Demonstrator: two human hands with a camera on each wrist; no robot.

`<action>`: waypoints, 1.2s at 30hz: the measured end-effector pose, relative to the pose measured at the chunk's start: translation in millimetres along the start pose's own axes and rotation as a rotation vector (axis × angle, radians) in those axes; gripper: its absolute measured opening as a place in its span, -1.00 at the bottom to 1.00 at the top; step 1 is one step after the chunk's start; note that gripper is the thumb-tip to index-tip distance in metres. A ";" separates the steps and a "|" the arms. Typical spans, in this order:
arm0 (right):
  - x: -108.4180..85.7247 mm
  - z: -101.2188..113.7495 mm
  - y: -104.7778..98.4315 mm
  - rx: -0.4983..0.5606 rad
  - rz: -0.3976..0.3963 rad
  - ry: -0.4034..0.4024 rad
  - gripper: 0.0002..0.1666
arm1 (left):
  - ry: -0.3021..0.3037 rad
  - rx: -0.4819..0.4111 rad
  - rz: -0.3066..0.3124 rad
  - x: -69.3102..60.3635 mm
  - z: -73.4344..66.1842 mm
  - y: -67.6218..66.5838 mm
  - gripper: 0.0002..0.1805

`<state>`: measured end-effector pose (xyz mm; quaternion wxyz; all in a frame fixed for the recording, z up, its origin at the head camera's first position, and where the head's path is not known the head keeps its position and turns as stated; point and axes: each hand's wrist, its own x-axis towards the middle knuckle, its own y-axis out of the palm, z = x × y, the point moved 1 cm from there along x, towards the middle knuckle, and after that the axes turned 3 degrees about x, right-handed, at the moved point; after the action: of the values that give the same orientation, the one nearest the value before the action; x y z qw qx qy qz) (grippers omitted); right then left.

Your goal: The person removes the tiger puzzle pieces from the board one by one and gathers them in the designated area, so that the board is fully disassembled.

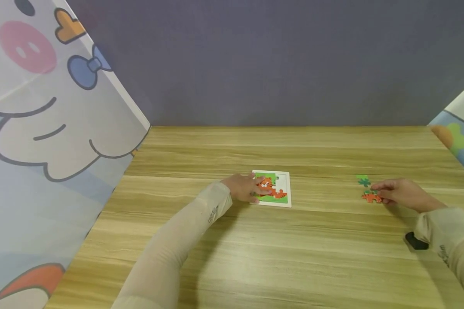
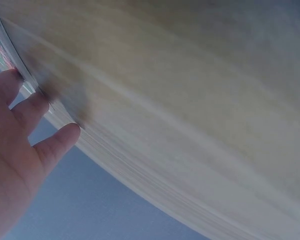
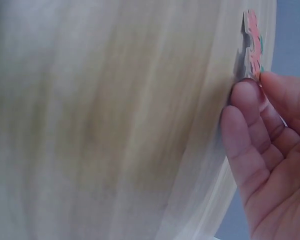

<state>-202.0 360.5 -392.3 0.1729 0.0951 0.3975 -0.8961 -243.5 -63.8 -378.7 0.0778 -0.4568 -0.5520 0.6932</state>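
Note:
A white-framed jigsaw puzzle [image 1: 289,191] with an orange tiger on green lies at the middle of the table. Its upper right part shows bare white backing. My left hand [image 1: 243,187] rests on the puzzle's left side with fingers spread; in the left wrist view, the fingertips of the left hand [image 2: 20,145] touch its edge. Over to the right, my right hand [image 1: 400,195] pinches an orange puzzle piece [image 1: 370,198] between thumb and fingers. That puzzle piece [image 3: 254,45] looks slightly raised at an edge in the right wrist view. Just beyond it lies a green puzzle piece [image 1: 364,181].
The wood-grain table [image 1: 313,257] ends at a grey wall panel [image 1: 274,64] behind. A cartoon-printed panel [image 1: 62,141] stands along the left, another printed panel [image 1: 458,128] on the right. A small black object [image 1: 415,241] is by the right sleeve.

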 end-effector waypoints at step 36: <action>16.0 40.8 17.7 -0.105 -0.004 -0.125 -0.49 | -0.002 0.013 0.011 0.5 -1.6 0.2 -0.38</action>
<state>-211.3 315.2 -382.0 0.2001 0.0290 0.4327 -0.8786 -242.6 -62.5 -379.1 0.0762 -0.4587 -0.5450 0.6976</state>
